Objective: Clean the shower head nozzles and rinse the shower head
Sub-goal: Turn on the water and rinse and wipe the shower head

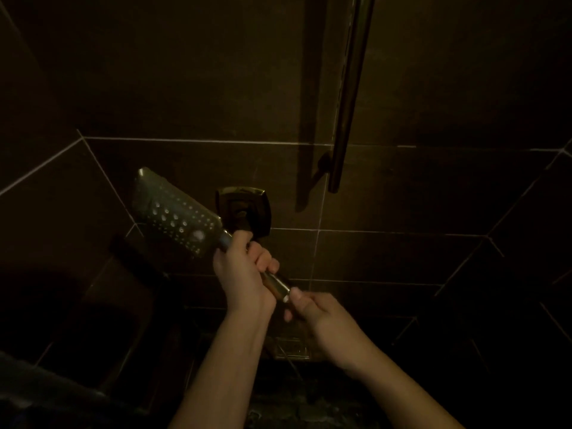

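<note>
A rectangular metal shower head [173,212] with rows of small nozzles on its face points up and to the left in the dim shower. My left hand [247,270] is wrapped around its handle just below the head. My right hand [315,311] grips the lower end of the handle, at the metal fitting [280,287] where the hose joins. The hose itself is hidden behind my right hand in the dark.
A square metal wall fitting [244,209] sits on the dark tiled wall right behind the shower head. A vertical slide bar [349,97] runs up the wall at upper right. A small floor drain grate [291,349] lies below my hands.
</note>
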